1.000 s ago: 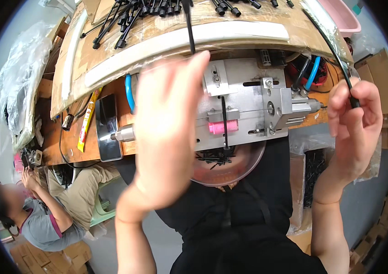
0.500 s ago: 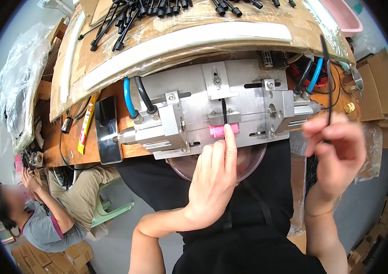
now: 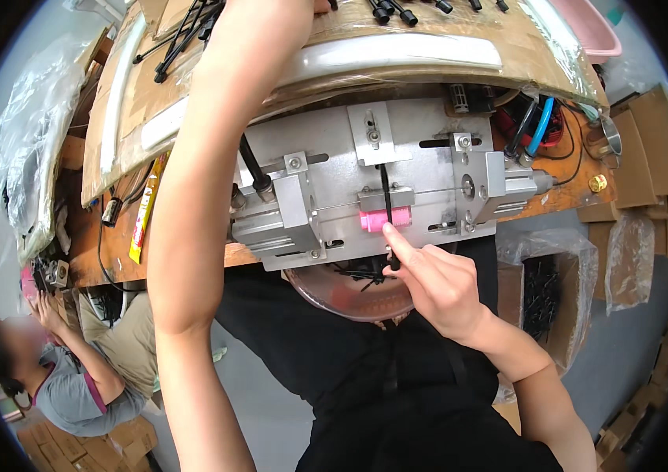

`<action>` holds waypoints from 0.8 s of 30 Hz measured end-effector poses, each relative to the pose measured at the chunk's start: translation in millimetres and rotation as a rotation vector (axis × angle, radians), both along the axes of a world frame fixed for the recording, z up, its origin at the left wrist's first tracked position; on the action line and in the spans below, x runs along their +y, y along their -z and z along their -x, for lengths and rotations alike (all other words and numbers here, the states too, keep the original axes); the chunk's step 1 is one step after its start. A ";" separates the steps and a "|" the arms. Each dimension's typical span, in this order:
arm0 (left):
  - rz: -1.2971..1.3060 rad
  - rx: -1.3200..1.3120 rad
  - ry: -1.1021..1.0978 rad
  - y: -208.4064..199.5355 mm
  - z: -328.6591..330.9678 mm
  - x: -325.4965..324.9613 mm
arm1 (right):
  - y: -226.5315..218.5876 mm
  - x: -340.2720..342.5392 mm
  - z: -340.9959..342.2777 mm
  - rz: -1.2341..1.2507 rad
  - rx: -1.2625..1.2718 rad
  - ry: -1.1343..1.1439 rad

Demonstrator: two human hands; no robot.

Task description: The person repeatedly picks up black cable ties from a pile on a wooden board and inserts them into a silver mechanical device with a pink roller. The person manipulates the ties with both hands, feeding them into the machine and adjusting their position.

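A thin black rod [image 3: 386, 189] lies front to back across the metal fixture [image 3: 342, 173], over a pink block [image 3: 375, 219]. My right hand [image 3: 445, 291] holds its near, thicker end, the index finger laid along the rod beside the pink block. My left hand [image 3: 275, 23] reaches to the far cardboard, at the pile of black rods with capped ends [image 3: 401, 14]. The top edge cuts it off, and its fingers are mostly hidden. A bowl [image 3: 318, 295] with black pieces in it sits below the fixture's near edge.
Metal cylinder clamps [image 3: 279, 224] with air hoses flank the fixture. A yellow packet [image 3: 143, 216] lies at left. Cardboard with white foam strips [image 3: 404, 57] covers the far side. A lined box of black parts [image 3: 542, 295] stands at right. Another person [image 3: 74, 377] sits at lower left.
My left hand has left the pink block and reached far forward to the rod pile. My right hand has come in from the right, bringing a black rod onto the fixture.
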State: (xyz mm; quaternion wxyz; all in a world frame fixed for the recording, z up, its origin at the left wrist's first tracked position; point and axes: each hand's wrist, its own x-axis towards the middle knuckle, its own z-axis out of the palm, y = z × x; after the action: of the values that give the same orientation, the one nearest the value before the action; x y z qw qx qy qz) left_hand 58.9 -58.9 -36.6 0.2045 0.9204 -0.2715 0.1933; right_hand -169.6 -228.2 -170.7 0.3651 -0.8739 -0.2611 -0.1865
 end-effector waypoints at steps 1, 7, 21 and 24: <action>0.028 0.054 -0.007 -1.0 2.5 0.6 | -0.2 -0.1 -0.3 -0.003 0.024 0.008; -0.052 -0.198 0.117 -10.9 55.4 26.6 | -52.2 -26.3 -24.2 0.137 -0.120 -0.039; 0.088 -0.062 -0.033 67.1 217.4 11.2 | -196.9 -69.5 -176.8 -0.082 0.391 -0.061; -0.006 -0.047 -0.033 99.0 236.9 -10.5 | -202.0 -106.0 -194.6 -0.541 0.582 -0.351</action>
State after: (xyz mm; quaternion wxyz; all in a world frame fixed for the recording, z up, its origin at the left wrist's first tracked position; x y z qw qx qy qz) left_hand -178.0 -69.4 -135.5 0.1918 0.9205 -0.2618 0.2175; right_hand 25.1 -334.1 31.3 0.6656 -0.7053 -0.2334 0.0708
